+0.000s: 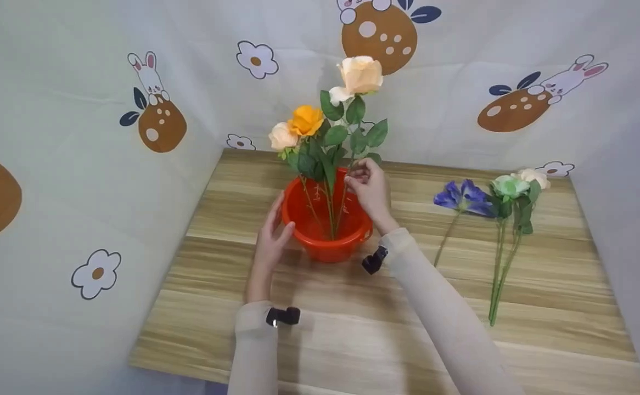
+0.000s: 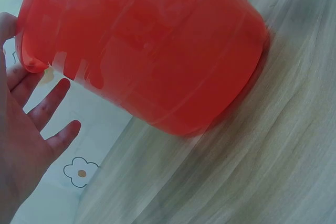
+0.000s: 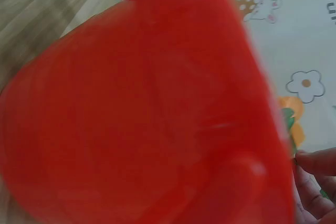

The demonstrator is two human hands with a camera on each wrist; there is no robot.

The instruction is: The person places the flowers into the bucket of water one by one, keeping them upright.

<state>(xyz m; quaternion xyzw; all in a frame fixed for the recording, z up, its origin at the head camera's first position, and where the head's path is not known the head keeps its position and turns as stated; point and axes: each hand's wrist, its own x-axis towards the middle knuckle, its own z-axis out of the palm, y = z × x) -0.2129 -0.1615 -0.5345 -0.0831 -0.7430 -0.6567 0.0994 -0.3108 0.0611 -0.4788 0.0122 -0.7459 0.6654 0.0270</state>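
A red plastic bucket (image 1: 328,249) stands on the table with several artificial flowers in it. Among them are an orange rose (image 1: 306,120), a pale peach rose (image 1: 283,136) lower at its left, and a taller peach rose (image 1: 361,75). My right hand (image 1: 372,186) pinches the tall peach rose's stem above the bucket's right rim. At the left side, my left hand (image 1: 271,233) touches the rim with its fingers spread and fairly straight. The left wrist view shows that hand (image 2: 26,135) beside the bucket wall (image 2: 157,51); in the right wrist view the bucket (image 3: 131,108) hides most of the stem.
Right of the bucket, a purple flower (image 1: 464,197), a green flower (image 1: 510,186) and a cream flower (image 1: 533,178) lie on the wooden table (image 1: 353,329). A patterned cloth (image 1: 435,109) hangs behind and around the table. Each wrist wears a small black camera (image 1: 375,260).
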